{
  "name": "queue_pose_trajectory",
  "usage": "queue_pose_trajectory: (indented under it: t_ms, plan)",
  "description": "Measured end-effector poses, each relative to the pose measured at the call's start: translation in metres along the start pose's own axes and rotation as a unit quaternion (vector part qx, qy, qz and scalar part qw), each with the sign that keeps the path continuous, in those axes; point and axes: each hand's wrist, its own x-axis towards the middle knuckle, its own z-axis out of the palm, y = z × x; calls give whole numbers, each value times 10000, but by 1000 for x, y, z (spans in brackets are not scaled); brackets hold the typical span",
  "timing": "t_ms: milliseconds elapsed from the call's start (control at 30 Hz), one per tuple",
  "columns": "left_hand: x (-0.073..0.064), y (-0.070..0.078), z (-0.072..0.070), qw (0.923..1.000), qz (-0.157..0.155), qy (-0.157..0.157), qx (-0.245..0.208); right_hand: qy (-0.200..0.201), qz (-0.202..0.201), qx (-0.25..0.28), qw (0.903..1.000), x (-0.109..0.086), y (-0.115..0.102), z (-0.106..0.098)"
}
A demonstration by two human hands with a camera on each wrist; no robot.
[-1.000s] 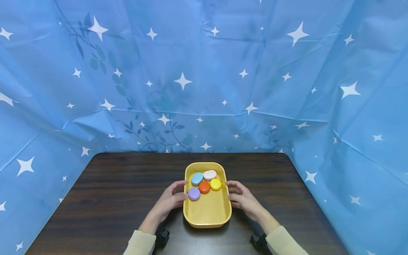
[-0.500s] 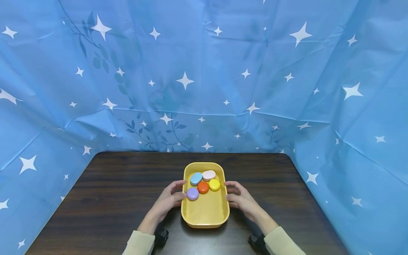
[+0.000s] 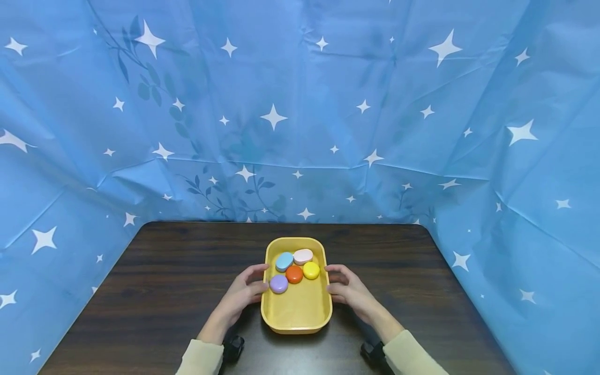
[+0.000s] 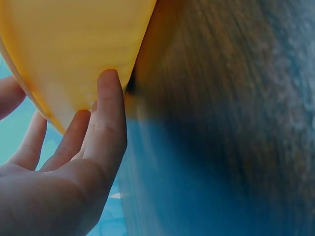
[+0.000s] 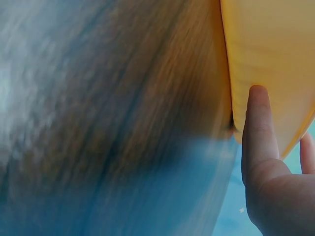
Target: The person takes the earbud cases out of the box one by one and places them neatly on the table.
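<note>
A yellow rectangular tray point(image 3: 296, 312) with rounded corners sits between my two hands on the dark table. Several smooth, pebble-like pieces lie in its far half: a blue oval point(image 3: 284, 262), a pale pink oval point(image 3: 303, 256), an orange-red round one point(image 3: 294, 274), a yellow round one point(image 3: 311, 270) and a purple round one point(image 3: 278, 284). My left hand point(image 3: 241, 294) holds the tray's left side, fingertips at the rim and against the outer wall. On the opposite side, my right hand point(image 3: 353, 291) holds it likewise; the right wrist view shows one finger flat along the wall.
The dark wood-grain table point(image 3: 164, 291) extends to both sides and behind the tray. Its far edge meets a blue cloth backdrop point(image 3: 300, 130) with white stars, which also hangs along the sides.
Both hands and the tray have shifted slightly left together, with the pieces keeping their arrangement. The backdrop has drifted slightly right in view.
</note>
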Motion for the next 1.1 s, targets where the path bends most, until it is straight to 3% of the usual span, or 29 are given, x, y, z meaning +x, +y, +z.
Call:
queue_pose_trajectory:
  t_ms: [1100]
  plan:
    - [-9, -4, -27, 9995, -64, 300, 24, -432, -206, 172, 9987, 8, -3, 27]
